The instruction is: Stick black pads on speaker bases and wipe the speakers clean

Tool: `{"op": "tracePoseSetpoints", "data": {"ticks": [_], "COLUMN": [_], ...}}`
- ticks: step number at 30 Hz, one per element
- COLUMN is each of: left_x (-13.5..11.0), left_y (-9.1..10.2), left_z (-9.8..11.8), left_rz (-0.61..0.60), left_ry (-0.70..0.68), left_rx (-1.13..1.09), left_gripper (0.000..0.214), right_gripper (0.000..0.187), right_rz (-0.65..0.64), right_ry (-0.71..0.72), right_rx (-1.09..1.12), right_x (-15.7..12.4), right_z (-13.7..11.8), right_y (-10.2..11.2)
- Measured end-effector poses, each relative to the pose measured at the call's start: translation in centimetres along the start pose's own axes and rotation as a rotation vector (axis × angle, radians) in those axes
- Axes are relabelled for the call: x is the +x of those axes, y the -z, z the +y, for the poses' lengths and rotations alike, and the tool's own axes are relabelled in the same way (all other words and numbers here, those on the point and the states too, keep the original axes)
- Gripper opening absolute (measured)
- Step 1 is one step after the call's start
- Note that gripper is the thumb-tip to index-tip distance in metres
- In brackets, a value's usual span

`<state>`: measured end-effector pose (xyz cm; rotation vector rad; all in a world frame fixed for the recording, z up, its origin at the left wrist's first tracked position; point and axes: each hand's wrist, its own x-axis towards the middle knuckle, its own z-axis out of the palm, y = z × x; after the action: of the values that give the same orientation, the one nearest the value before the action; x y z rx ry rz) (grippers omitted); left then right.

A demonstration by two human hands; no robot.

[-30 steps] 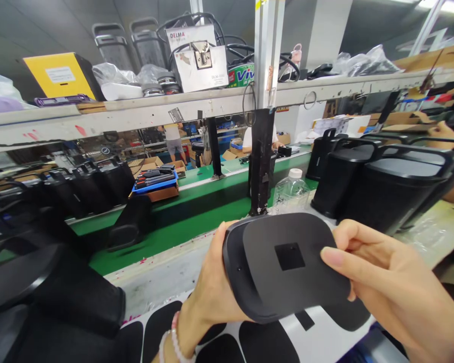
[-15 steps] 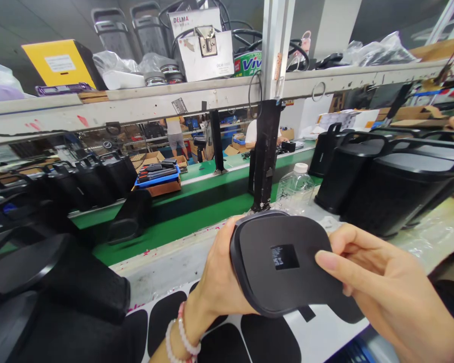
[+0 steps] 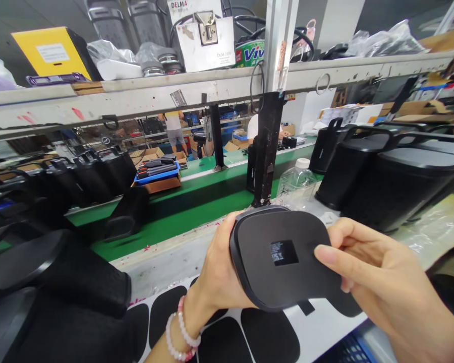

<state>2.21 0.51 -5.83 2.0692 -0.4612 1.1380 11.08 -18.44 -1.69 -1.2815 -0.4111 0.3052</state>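
Both hands hold up a black speaker base (image 3: 283, 257), its flat underside turned toward me, with a small dark label square at the middle. My left hand (image 3: 219, 275), with a bead bracelet at the wrist, grips the left edge from behind. My right hand (image 3: 374, 282) grips the right edge, thumb lying across the flat face. Below lies a white sheet (image 3: 325, 327) carrying several black oval pads (image 3: 268, 343).
Black speakers with handles (image 3: 397, 176) stand at the right, more lie at the left (image 3: 53, 282). A clear plastic bottle (image 3: 297, 184) and a black post (image 3: 265, 151) stand beyond the base. A green conveyor belt (image 3: 189, 212) runs behind. Overhead, a shelf (image 3: 144, 98) holds boxes and parts.
The base has tilted slightly and shifted a little, so its label now shows pale print. My hands keep the same grip; the view has dropped slightly.
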Motion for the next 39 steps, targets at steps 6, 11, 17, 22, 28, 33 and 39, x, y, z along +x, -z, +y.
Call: {"op": "tracePoseSetpoints", "data": {"ticks": [6,11,17,22,28,33,39], "left_x": [0.05,0.23,0.29,0.19,0.32,0.56,0.23], "left_y": [0.03,0.03,0.0,0.11,0.15,0.09,0.05], "left_z": [-0.05,0.16,0.21,0.16,0.34,0.43,0.08], "left_rz": [-0.002,-0.004,0.004,-0.005,-0.007,0.006,-0.006], "left_ry": [0.006,-0.012,-0.02,-0.02,0.017,-0.008,-0.041], "left_rx": [-0.027,-0.011,-0.004,0.016,0.01,0.008,0.071], "left_gripper": [0.12,0.124,0.123,0.123,0.117,0.111,0.127], "right_gripper": [0.032,0.033,0.033,0.034,0.033,0.034,0.038], "right_rz": [-0.003,-0.002,-0.015,0.005,0.007,0.034,0.058], "right_ry": [-0.003,-0.023,-0.027,-0.033,-0.015,-0.024,-0.046], "right_rx": [0.0,0.012,0.016,0.0,-0.033,-0.027,-0.012], "right_x": [-0.01,-0.05,-0.19,-0.34,-0.11,-0.24,-0.38], "right_z": [-0.21,-0.32,-0.33,-0.44,-0.24,-0.12,-0.16], "right_y": [-0.04,-0.13,-0.08,-0.01,-0.12,-0.12,-0.25]}}
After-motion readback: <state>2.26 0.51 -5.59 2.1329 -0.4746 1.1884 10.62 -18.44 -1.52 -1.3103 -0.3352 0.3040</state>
